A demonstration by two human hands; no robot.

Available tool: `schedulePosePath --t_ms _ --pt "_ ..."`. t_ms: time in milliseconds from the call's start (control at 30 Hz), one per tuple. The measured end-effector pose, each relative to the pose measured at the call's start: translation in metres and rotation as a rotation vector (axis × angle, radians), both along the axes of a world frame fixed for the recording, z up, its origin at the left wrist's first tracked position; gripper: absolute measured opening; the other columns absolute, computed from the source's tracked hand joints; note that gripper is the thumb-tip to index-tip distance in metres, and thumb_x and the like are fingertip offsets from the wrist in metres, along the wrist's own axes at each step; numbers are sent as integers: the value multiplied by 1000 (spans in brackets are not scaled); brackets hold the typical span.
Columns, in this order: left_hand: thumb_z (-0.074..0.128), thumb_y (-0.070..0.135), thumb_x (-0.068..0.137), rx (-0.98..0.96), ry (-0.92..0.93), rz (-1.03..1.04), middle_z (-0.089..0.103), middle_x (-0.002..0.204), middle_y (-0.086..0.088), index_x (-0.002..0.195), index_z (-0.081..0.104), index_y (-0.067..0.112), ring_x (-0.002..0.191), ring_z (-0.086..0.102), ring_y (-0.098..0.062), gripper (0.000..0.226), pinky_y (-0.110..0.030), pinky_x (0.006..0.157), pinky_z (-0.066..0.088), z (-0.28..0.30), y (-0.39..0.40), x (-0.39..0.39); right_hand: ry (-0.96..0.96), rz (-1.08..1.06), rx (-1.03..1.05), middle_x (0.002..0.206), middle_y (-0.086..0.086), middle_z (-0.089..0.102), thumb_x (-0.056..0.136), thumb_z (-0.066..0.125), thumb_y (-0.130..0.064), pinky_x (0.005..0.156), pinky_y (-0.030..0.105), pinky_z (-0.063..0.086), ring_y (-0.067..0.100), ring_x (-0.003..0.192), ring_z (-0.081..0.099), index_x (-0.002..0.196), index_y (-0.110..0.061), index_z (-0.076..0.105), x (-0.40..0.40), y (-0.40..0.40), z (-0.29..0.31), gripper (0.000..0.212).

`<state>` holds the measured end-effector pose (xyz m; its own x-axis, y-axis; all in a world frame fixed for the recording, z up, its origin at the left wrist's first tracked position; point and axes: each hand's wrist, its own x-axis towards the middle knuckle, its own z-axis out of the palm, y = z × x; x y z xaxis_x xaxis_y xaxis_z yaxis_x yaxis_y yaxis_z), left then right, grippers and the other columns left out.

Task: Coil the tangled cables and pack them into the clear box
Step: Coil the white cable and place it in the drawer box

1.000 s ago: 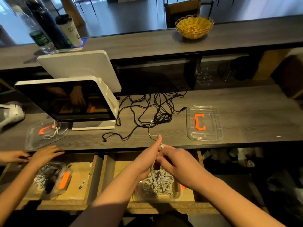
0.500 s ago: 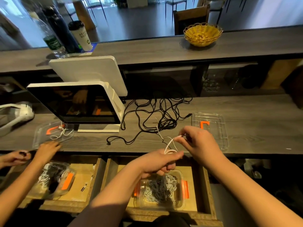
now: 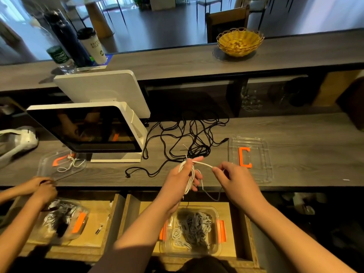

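A: Head view, hands?
B: Left hand (image 3: pixel 184 179) grips white cable (image 3: pixel 188 181) loops, keeping the coil together; right hand (image 3: pixel 234 179) pinches its free end taut for winding.
A: Box?
B: Clear box (image 3: pixel 190 232) below in open drawer (image 3: pixel 232 209), part-filled; black cables (image 3: pixel 189 138) tangled on surface (image 3: pixel 295 138).

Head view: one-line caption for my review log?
Left hand holds white cable loops; right hand pinches its end above the clear box.

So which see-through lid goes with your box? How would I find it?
Start at the long grey counter and find the black cable tangle in its middle. Just right of that tangle lies a flat clear lid with an orange C-shaped clip on it. Unlike the other lid by the screen, no white cable lies on it.
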<state>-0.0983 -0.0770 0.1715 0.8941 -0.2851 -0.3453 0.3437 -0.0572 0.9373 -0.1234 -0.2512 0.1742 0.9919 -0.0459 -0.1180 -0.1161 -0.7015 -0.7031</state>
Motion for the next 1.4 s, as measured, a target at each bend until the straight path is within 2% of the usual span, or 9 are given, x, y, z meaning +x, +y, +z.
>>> schedulePosePath --t_ms 267,433,567,967,1067,1133,1233,1300,1400 --pt "33 50 99 -337 27 233 69 125 -11 138 53 30 118 65 -28 48 -46 103 48 8 -13 -4 20 51 90 63 -5 57 102 49 -32 53 26 37 8 58 52 77 -32 54 -8 20 -5 25" --pt "32 50 102 -482 22 315 67 90 -7 133 59 34 83 65 -18 44 -33 79 55 14 -19 -2 -9 65 141 67 -6 59 102 48 -30 62 37 43 14 64 56 82 -30 54 -11 31 -3 20" --pt "31 52 103 -515 12 403 49 72 3 133 60 33 62 43 -8 45 -25 60 40 13 -15 7 45 166 110 78 1 65 104 44 -28 67 39 46 20 73 60 94 -24 58 -11 41 -3 18" --pt "32 53 102 96 -256 354 39 74 1 125 61 44 60 36 -8 38 -23 55 34 -2 5 29 81 386 86 83 -2 64 103 42 -35 72 40 50 19 76 59 108 -23 59 -21 58 -3 21" --pt "33 57 98 217 -252 255 54 99 -24 115 64 48 87 55 -35 37 -45 81 51 -3 2 29 44 446 62 86 -2 65 102 43 -33 73 39 49 20 78 59 112 -24 58 -16 58 1 21" --pt "34 59 97 259 -208 207 55 113 -26 111 67 46 93 55 -35 38 -52 93 48 -4 4 33 10 481 72 81 -8 59 102 44 -31 71 36 47 14 74 55 110 -25 60 -12 59 7 19" --pt "31 69 94 228 -86 94 42 76 -12 113 70 43 63 41 -12 50 -27 56 40 -5 11 41 -42 478 94 86 -12 57 102 44 -27 74 38 48 11 79 55 105 -24 58 -2 55 14 15" --pt "21 70 93 218 -11 33 50 68 -2 116 70 36 61 47 -12 64 -20 57 38 -5 14 42 -83 446 96 97 -10 61 102 44 -27 79 37 50 9 87 58 110 -25 58 6 52 15 17" --pt "10 75 92 298 68 -52 73 110 -8 119 70 36 108 64 -20 76 -33 89 49 -9 18 41 -137 429 62 112 -11 60 99 51 -21 87 33 52 6 102 58 116 -31 57 17 50 16 20"
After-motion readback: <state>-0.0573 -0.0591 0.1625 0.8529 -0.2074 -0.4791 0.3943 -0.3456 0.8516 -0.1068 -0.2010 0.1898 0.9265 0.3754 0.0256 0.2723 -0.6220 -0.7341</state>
